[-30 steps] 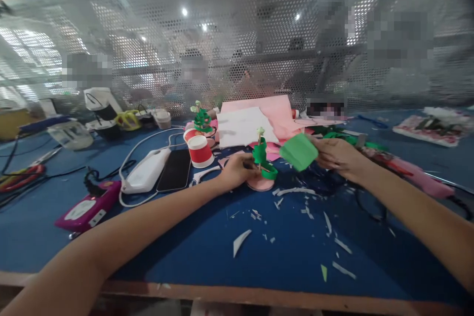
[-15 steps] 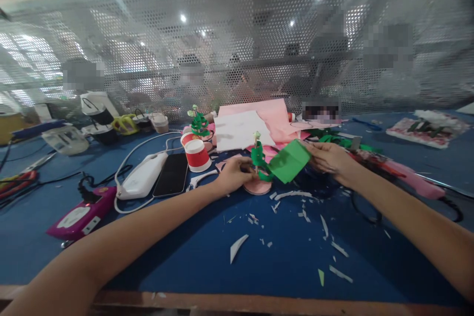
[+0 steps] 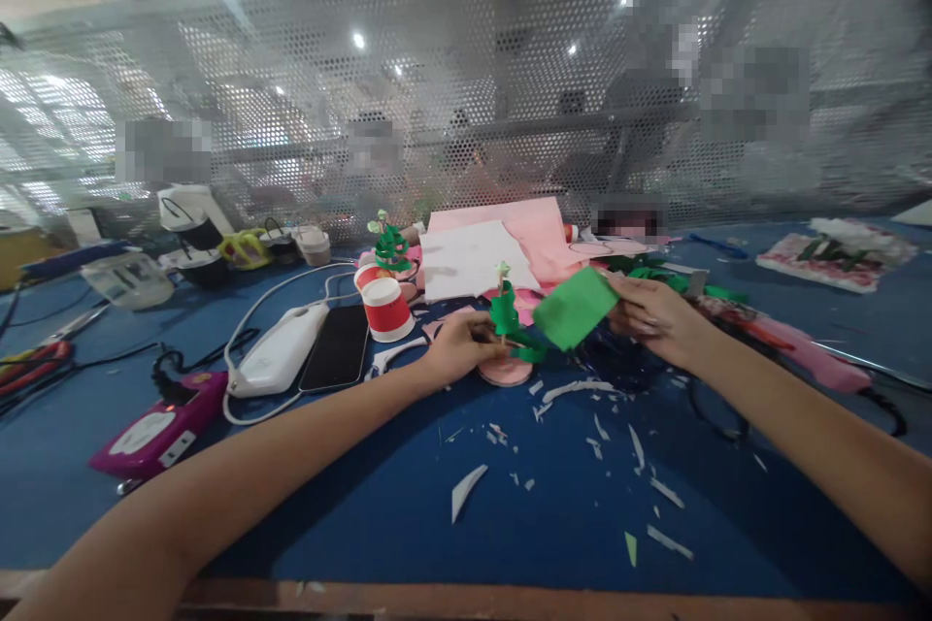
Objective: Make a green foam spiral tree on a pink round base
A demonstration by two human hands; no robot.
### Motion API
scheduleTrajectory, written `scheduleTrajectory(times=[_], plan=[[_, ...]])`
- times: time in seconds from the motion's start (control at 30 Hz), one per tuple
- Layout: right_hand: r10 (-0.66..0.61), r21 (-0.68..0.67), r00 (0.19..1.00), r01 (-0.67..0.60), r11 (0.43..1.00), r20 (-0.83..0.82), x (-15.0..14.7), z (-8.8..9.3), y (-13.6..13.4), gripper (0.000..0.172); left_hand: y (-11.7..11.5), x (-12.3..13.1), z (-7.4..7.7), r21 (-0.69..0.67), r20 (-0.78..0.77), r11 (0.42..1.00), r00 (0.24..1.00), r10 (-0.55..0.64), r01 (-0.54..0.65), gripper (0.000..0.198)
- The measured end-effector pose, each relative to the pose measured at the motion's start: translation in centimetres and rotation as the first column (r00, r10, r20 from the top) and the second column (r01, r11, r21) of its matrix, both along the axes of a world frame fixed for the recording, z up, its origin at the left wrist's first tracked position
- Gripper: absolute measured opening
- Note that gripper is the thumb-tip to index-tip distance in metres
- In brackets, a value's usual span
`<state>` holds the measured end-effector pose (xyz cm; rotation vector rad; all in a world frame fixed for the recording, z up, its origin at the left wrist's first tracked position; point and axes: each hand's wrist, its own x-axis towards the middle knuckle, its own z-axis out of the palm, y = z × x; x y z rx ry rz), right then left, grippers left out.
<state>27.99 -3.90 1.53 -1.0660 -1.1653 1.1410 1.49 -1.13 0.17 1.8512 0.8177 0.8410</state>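
A small green paper tree (image 3: 508, 321) on a stick stands on a round pink base (image 3: 507, 371) in the middle of the blue table (image 3: 408, 495). My left hand (image 3: 457, 346) grips the tree at its lower part, fingers closed around it. My right hand (image 3: 650, 316) holds a green sheet of paper (image 3: 575, 308) in the air just right of the tree, pinched at its right edge. The sheet's left corner comes close to the tree; I cannot tell whether they touch.
A second green tree (image 3: 391, 247), a red and white cup (image 3: 385, 308), a black phone (image 3: 337, 345), a white device (image 3: 281, 350) with cable and a purple device (image 3: 158, 424) lie left. Pink and white sheets (image 3: 502, 243) lie behind. Paper scraps (image 3: 597, 427) litter the front. A perforated screen (image 3: 466, 97) closes the back.
My right hand has lifted the green sheet a little and tilted it flatter beside the tree. My left hand stays on the tree.
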Motion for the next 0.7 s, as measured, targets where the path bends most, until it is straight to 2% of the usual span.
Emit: scheduleTrajectory(times=[0.13, 0.23, 0.37, 0.5, 0.7], plan=[[-0.031, 0.025, 0.999, 0.03, 0.999, 0.032, -0.06, 0.09, 0.02, 0.046, 0.02, -0.03, 0.03, -0.03, 0.014, 0.999, 1.0, -0.016, 0.016, 0.021], [0.004, 0.009, 1.0, -0.004, 1.0, 0.007, -0.07, 0.18, -0.02, 0.044, 0.03, -0.01, 0.02, -0.017, 0.003, 1.0, 1.0, -0.006, 0.006, 0.021], [-0.055, -0.002, 0.998, 0.055, 0.999, 0.033, 0.0, 0.2, -0.03, 0.049, 0.11, -0.01, -0.15, -0.009, 0.024, 1.0, 0.999, -0.026, 0.026, 0.024], [-0.045, 0.0, 0.996, 0.045, 0.999, 0.079, -0.02, 0.16, -0.07, 0.049, 0.15, 0.01, -0.23, -0.005, 0.022, 1.0, 1.0, -0.002, 0.003, 0.019], [-0.028, -0.008, 0.998, 0.028, 1.0, 0.05, -0.28, 0.1, -0.09, 0.047, 0.06, 0.01, -0.04, -0.016, 0.018, 1.0, 1.0, 0.001, -0.001, 0.019]])
